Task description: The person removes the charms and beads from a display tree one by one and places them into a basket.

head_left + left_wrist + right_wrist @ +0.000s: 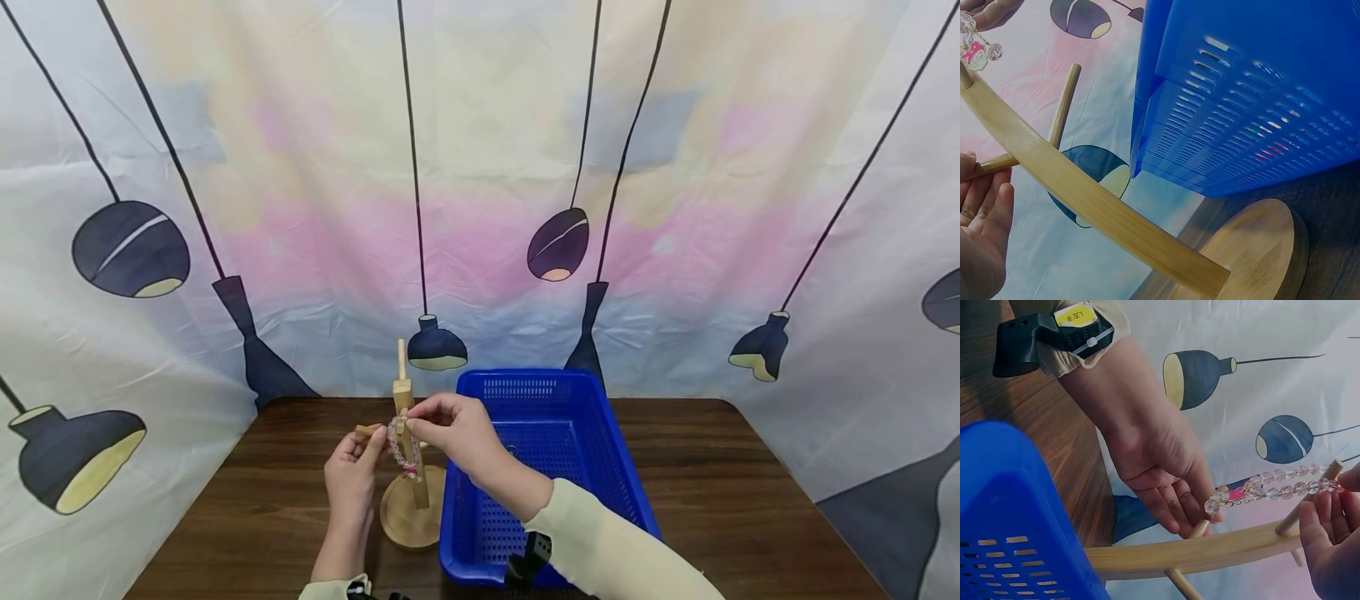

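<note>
A wooden stand with side pegs (420, 492) rises from a round base (399, 527) left of the basket. My left hand (349, 479) pinches one of its lower pegs (994, 165) between thumb and fingers. My right hand (467, 437) pinches a bracelet of clear pink beads (1286, 491) by its upper end, beside a higher peg (1294, 515). The bracelet hangs down along the stand, with a small pink charm (1235, 495) at its lower end. In the right wrist view the bracelet lies around or against the higher peg; which one I cannot tell.
A blue perforated basket (637, 492) stands right of the stand, under my right forearm. Small colored things show through its holes, too blurred to name. Behind the brown wooden table (720, 492) hangs a cloth printed with lamps (495, 125).
</note>
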Demonstrator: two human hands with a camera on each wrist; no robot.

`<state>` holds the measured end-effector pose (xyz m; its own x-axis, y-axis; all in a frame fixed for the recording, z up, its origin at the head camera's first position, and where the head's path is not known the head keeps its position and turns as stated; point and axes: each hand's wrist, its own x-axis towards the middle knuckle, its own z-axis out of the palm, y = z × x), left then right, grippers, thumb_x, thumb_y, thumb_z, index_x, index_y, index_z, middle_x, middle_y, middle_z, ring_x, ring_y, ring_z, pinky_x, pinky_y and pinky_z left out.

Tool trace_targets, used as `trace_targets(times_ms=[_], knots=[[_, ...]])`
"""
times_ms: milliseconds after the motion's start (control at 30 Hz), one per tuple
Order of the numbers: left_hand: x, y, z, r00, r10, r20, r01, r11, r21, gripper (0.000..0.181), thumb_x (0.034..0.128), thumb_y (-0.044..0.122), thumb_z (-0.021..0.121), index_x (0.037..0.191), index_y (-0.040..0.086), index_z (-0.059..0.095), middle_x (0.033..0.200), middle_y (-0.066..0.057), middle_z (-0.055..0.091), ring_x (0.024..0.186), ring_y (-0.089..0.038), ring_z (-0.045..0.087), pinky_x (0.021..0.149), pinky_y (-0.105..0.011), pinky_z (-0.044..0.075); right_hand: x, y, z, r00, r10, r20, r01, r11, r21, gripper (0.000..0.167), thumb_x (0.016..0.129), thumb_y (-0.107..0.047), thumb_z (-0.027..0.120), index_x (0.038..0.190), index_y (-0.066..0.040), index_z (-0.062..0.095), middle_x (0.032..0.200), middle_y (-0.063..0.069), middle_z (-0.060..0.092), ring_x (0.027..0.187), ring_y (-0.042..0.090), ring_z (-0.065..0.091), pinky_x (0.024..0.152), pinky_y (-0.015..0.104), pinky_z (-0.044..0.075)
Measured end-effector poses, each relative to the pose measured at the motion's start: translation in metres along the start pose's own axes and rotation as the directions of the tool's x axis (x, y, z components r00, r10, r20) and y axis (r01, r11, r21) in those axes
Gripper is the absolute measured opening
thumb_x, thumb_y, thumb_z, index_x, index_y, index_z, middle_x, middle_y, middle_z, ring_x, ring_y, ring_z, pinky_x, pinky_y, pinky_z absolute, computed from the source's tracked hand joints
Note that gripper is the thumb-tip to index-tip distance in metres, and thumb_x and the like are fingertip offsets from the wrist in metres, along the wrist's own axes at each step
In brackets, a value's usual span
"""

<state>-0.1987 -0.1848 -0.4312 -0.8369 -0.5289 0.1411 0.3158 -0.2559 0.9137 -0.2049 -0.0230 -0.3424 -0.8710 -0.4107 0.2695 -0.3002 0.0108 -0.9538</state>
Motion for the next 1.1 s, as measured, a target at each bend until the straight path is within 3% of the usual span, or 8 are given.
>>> trace_targets(times_ms=[733, 1100], knots=[[0.0018, -0.003, -0.0008, 0.999, 0.029, 0.015, -0.029, 1.0, -0.012, 0.025, 0.0971, 0.002, 0.068, 0.083, 0.022, 0.073, 0.075, 0.014, 0.074, 0.072, 0.003, 0.069, 0.067, -0.013, 0.061, -0.0056, -0.0033, -0.003, 0.999, -0.008, 0.037, 0.007, 1.0, 0.017, 0.019, 0.095, -0.007, 0.07, 0.106, 0.009, 0.073, 0.108, 0.028, 0.073, 0.079, 0.001, 0.063, 0.072, 0.017, 0.057], [-0.0001, -0.0025, -0.0002, 0.999, 0.038, 0.011, -0.038, 0.999, 0.005, 0.016, 0.097, 0.002, 0.068, 0.088, 0.014, 0.073, 0.075, 0.014, 0.073, 0.071, 0.003, 0.068, 0.066, -0.013, 0.06, -0.0083, -0.0058, -0.0041, 0.998, 0.005, 0.067, -0.008, 0.999, 0.048, 0.02, 0.095, -0.005, 0.07, 0.107, 0.011, 0.072, 0.11, 0.029, 0.072, 0.079, 0.0, 0.063, 0.071, 0.014, 0.056]])
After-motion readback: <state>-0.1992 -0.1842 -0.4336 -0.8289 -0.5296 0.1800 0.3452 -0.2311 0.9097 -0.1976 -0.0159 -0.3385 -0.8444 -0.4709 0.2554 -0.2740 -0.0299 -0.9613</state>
